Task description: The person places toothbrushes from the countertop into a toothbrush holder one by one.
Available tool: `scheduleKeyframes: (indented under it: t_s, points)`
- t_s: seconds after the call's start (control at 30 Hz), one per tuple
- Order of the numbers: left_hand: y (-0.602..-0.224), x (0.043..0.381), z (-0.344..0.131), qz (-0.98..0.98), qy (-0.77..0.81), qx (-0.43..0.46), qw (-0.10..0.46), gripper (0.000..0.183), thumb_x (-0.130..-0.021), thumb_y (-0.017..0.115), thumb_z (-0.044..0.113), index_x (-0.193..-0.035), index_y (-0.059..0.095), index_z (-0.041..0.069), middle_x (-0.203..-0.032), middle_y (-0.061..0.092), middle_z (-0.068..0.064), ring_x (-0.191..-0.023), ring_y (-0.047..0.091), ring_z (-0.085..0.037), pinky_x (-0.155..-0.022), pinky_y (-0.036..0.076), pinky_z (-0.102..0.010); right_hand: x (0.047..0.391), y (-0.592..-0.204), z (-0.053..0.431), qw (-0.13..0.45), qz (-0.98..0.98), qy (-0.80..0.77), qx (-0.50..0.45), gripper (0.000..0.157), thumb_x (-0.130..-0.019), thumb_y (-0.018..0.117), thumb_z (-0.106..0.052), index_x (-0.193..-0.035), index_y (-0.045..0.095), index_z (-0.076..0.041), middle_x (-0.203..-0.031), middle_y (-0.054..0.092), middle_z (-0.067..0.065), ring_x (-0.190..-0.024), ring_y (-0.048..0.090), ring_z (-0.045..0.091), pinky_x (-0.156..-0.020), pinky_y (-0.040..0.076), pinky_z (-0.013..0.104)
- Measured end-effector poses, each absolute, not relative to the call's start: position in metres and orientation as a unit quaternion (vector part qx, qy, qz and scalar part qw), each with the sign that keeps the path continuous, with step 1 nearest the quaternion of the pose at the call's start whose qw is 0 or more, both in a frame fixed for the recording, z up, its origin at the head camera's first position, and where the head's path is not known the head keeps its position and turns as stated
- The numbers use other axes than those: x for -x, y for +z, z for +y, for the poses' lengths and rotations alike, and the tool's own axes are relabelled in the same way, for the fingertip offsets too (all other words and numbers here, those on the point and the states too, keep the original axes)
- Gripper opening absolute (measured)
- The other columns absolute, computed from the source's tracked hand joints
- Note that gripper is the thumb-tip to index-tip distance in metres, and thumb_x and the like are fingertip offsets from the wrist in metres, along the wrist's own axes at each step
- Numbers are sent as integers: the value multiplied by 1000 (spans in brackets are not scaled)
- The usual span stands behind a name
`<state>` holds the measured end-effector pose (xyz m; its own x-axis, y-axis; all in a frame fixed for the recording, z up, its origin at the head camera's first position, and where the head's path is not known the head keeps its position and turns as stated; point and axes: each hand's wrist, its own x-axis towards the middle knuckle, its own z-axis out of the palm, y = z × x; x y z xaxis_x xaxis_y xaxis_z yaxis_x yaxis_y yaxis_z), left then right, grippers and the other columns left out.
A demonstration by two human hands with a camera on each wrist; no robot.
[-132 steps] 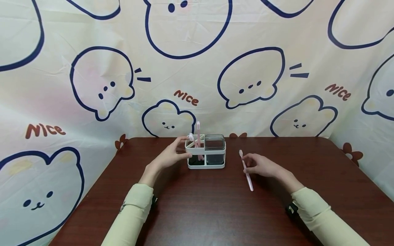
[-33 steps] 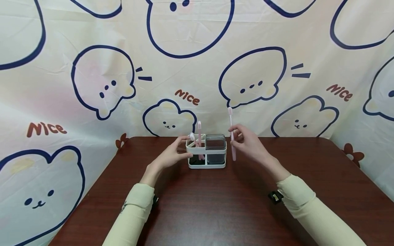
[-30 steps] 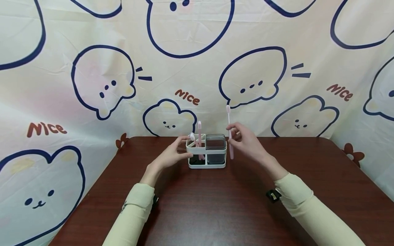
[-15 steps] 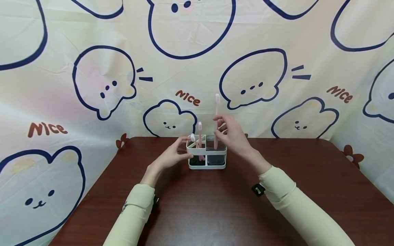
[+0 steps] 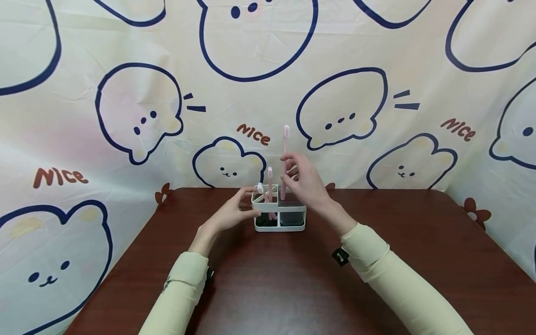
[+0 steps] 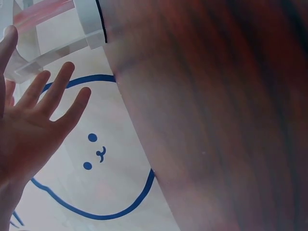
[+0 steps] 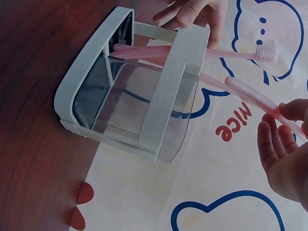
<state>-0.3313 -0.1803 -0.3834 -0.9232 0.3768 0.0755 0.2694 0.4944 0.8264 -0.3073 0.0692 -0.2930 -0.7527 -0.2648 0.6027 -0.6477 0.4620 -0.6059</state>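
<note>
A pink toothbrush point(image 5: 286, 134) stands nearly upright in my right hand point(image 5: 306, 180), pinched between thumb and fingers. Its lower handle end overlaps the holder's top, near the divider, in the head view; the right wrist view shows that end point(image 7: 238, 87) above the top frame. The white toothbrush holder point(image 5: 279, 228) has a clear cup point(image 5: 292, 217) on its right side. Two pink toothbrushes lean in its left part, one head point(image 5: 270, 173) rising higher than the other head point(image 5: 260, 188). My left hand point(image 5: 230, 209) holds the holder's left side, thumb in front, other fingers point(image 6: 58, 91) spread.
The dark brown wooden table point(image 5: 268, 288) lies beneath the holder. Close behind its far edge hangs a pale cloth point(image 5: 276, 102) printed with blue-outlined bears. A dark band point(image 5: 340, 256) sits on the right wrist.
My right hand has picked up the toothbrush from the right of the table, turned it upright and carried it left over the holder. The left hand has stayed at the holder.
</note>
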Motion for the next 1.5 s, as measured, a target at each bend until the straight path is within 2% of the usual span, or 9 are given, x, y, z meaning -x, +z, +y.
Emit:
scheduleKeyframes:
  t_s: [0.93, 1.27, 1.37, 1.5]
  points:
    - [-379, 329, -179, 868, 458, -179, 68, 65, -88, 75, 40, -142, 38, 39, -150, 44, -7, -136, 47, -39, -106, 44, -60, 312, -309, 50, 236, -839, 405, -278, 39, -89, 69, 3, -124, 53, -6, -105, 58, 11, -86, 68, 21, -76, 61, 32]
    - [-380, 330, -179, 866, 459, -184, 68, 66, -88, 75, 39, -142, 37, 39, -149, 45, -6, -135, 49, -39, -105, 45, -59, 313, -318, 48, 217, -842, 413, -269, 36, -88, 70, 3, -118, 51, -6, -102, 59, 9, -85, 67, 20, -75, 61, 31]
    - [-380, 330, -180, 866, 459, -186, 66, 65, -88, 74, 40, -141, 38, 40, -149, 45, -6, -134, 49, -39, -105, 45, -59, 312, -321, 47, 194, -843, 433, -254, 45, -89, 70, 2, -126, 47, -8, -103, 59, 9, -84, 68, 20, -73, 62, 31]
    - [-379, 329, -179, 866, 459, -186, 66, 64, -88, 74, 40, -140, 38, 40, -148, 45, -5, -134, 50, -39, -104, 45, -60, 312, -325, 47, 177, -837, 453, -252, 66, -89, 69, 1, -143, 34, -13, -104, 58, 11, -83, 69, 21, -70, 62, 32]
